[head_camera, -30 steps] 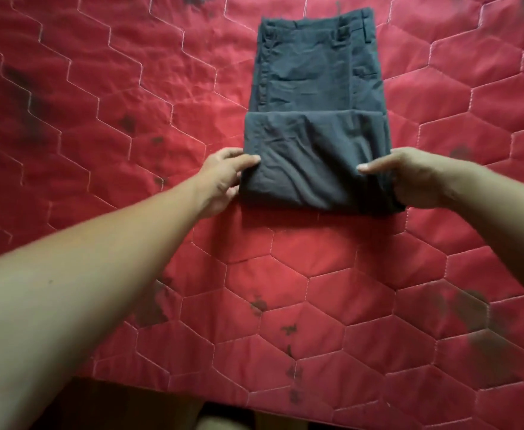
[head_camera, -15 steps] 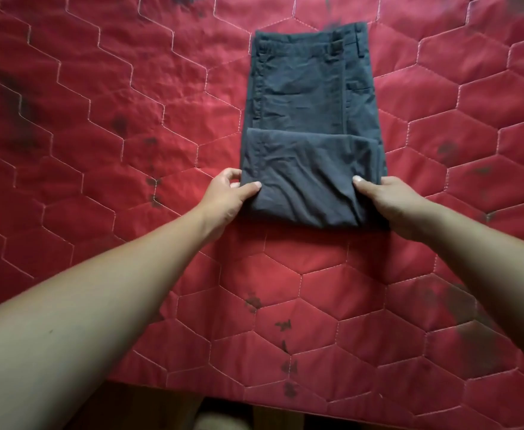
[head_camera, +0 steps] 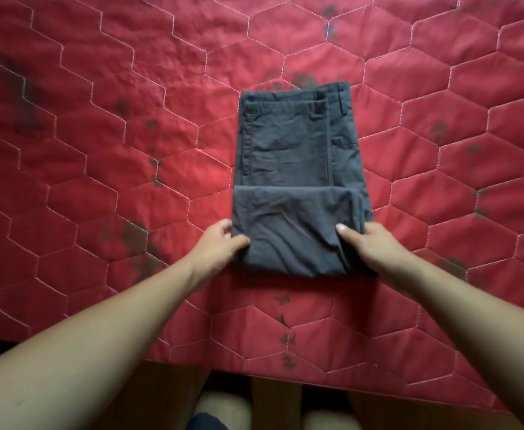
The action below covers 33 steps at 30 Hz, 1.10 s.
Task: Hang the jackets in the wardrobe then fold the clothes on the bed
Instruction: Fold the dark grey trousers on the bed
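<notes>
**A:** Where is the garment?

**B:** The dark grey folded trousers [head_camera: 298,187] lie flat on the red quilted bedspread [head_camera: 99,156], about the middle of the view and near the bed's near edge. The waistband [head_camera: 295,99], with its belt loops, points away from the person. The leg part is doubled back over the near half, and its edge runs straight across the cloth.

**A:** And the hands?

**B:** Both are on that near, doubled part, one at each side. The left hand [head_camera: 220,246] pinches the left edge, with the thumb lying on top of the cloth and the fingers curled against the side of the fold. The right hand [head_camera: 369,243] does the same at the right edge: thumb on top, fingers tucked at the side. I cannot tell how far the fingers go under the cloth.

**A:** Is the fold raised?

**B:** It sits on the layer beneath. The cloth between the two thumbs is wrinkled.

**A:** Anything else on the cover?

**B:** White stitching forms hexagons across it. There are dark blotches [head_camera: 130,234] in several places, including beside the left hand and just beyond the waistband. Both bare forearms reach in from the bottom corners.
</notes>
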Each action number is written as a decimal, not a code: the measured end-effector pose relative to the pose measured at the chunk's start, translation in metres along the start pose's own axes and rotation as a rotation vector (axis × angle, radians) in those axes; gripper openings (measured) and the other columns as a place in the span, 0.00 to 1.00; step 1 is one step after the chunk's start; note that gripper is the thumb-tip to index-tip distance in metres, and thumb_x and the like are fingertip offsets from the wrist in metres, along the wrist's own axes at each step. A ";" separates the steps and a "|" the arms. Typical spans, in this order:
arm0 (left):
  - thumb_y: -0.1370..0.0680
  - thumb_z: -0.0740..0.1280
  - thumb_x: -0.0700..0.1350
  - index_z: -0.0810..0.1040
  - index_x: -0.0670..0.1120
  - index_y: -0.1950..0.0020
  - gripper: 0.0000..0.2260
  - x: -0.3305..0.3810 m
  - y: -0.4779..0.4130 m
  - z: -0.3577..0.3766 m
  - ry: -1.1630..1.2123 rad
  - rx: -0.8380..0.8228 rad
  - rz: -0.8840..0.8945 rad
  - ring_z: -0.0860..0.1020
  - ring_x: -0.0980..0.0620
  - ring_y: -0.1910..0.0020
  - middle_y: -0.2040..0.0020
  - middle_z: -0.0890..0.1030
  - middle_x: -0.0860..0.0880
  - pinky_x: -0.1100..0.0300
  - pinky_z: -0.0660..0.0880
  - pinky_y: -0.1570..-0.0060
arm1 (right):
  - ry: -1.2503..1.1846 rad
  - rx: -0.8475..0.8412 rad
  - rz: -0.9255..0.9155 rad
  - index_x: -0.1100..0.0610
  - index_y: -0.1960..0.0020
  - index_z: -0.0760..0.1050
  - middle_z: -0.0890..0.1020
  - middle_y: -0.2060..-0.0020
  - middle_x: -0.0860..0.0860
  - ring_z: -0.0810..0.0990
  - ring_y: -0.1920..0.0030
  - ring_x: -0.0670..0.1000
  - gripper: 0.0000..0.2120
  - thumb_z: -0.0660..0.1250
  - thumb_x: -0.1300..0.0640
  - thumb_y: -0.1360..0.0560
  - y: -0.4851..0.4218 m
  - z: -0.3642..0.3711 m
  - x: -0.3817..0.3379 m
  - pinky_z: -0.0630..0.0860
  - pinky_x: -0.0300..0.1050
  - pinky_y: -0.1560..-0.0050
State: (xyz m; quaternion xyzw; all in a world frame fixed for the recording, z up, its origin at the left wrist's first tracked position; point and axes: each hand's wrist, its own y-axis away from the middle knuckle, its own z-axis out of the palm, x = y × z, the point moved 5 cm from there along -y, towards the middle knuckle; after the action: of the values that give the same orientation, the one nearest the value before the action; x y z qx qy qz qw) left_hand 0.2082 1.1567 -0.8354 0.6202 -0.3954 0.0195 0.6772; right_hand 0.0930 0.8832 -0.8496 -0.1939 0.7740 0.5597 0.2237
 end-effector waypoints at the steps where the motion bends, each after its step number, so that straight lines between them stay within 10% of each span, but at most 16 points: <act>1: 0.22 0.67 0.32 0.77 0.43 0.44 0.10 0.009 -0.004 0.001 0.028 0.026 0.038 0.84 0.57 0.58 0.54 0.86 0.49 0.65 0.79 0.58 | 0.011 0.047 -0.050 0.55 0.57 0.82 0.85 0.62 0.42 0.80 0.62 0.41 0.12 0.68 0.50 0.20 -0.004 -0.002 -0.010 0.76 0.41 0.58; 5: 0.22 0.70 0.35 0.78 0.43 0.41 0.11 0.046 -0.027 -0.002 -0.012 0.162 0.179 0.82 0.58 0.56 0.49 0.84 0.48 0.65 0.79 0.53 | -0.002 0.140 -0.208 0.52 0.55 0.81 0.84 0.58 0.41 0.80 0.61 0.35 0.08 0.67 0.51 0.19 -0.019 -0.012 -0.050 0.76 0.33 0.57; 10: 0.22 0.70 0.37 0.77 0.40 0.38 0.13 0.049 -0.033 0.003 -0.020 0.184 0.149 0.83 0.48 0.47 0.43 0.83 0.43 0.55 0.79 0.43 | 0.077 0.107 -0.184 0.59 0.43 0.82 0.85 0.49 0.51 0.83 0.46 0.52 0.11 0.66 0.53 0.18 -0.031 -0.010 -0.053 0.78 0.51 0.40; 20: 0.21 0.70 0.39 0.79 0.40 0.41 0.09 0.155 -0.069 -0.013 -0.043 0.211 0.384 0.83 0.43 0.44 0.45 0.84 0.42 0.46 0.79 0.40 | 0.066 0.285 -0.325 0.54 0.60 0.78 0.78 0.64 0.42 0.73 0.64 0.38 0.12 0.67 0.50 0.20 -0.064 -0.051 -0.140 0.71 0.34 0.65; 28: 0.23 0.72 0.46 0.76 0.44 0.41 0.13 0.155 -0.105 -0.012 -0.223 0.324 0.351 0.82 0.51 0.46 0.47 0.83 0.51 0.56 0.78 0.43 | 0.320 0.299 -0.341 0.57 0.45 0.80 0.84 0.50 0.54 0.80 0.46 0.56 0.12 0.65 0.50 0.19 -0.101 -0.044 -0.153 0.68 0.45 0.54; 33: 0.23 0.70 0.45 0.62 0.49 0.24 0.30 0.156 -0.086 -0.011 -0.364 0.425 0.447 0.72 0.47 0.34 0.32 0.72 0.44 0.53 0.67 0.30 | 0.392 0.502 -0.331 0.57 0.33 0.68 0.77 0.41 0.57 0.75 0.38 0.62 0.23 0.66 0.47 0.22 -0.081 -0.053 -0.147 0.69 0.50 0.43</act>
State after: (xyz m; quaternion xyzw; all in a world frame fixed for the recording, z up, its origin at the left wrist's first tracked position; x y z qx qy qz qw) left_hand 0.3649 1.0745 -0.8180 0.6387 -0.6224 0.1381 0.4308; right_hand 0.2518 0.8157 -0.8151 -0.3595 0.8736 0.2605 0.1994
